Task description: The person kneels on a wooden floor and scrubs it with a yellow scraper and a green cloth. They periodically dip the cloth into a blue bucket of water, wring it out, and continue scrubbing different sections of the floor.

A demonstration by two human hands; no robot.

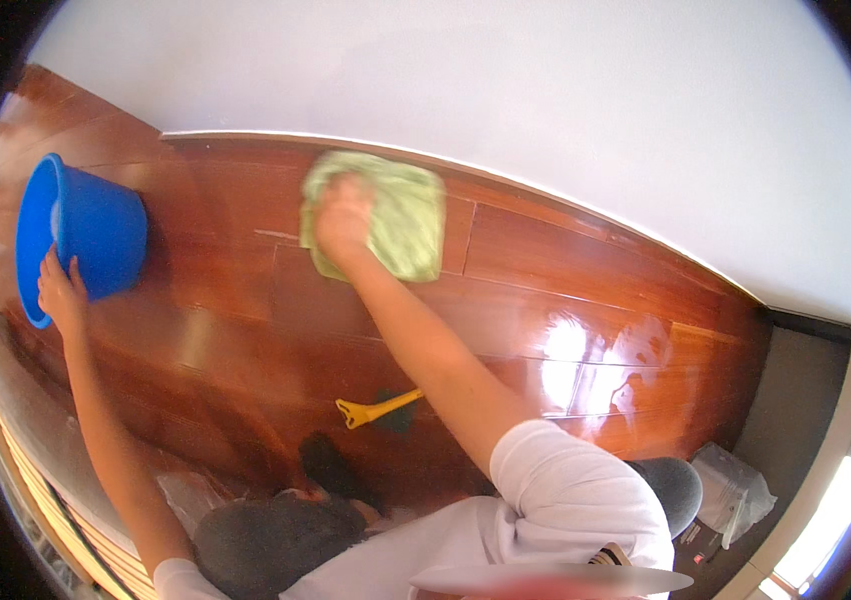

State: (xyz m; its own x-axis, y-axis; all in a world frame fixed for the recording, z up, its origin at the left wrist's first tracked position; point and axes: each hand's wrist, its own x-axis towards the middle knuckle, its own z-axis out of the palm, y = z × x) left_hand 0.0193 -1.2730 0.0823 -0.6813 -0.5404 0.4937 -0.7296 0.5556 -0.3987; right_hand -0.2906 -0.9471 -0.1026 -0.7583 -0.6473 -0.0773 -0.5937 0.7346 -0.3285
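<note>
My left hand (62, 289) grips the rim of a blue plastic bucket (103, 232), thumb and fingers on either side of it; the bucket's mouth faces left, and its inside is mostly hidden. My right hand (347, 217), blurred, lies flat on a light green cloth (407, 217), which is spread on the reddish wooden floor (538, 262) close to the wall. Nearer my body, a yellow plastic handle-like tool (373, 411) lies on the floor, one end hidden behind my right forearm, with something dark green beside it.
A white wall (470, 75) runs along the far side. Wet, shiny patches (620, 360) mark the floor at the right. A clear plastic bag (729, 491) lies at the lower right on a grey floor strip (800, 375). A greyish rounded edge (28, 397) curves along the left.
</note>
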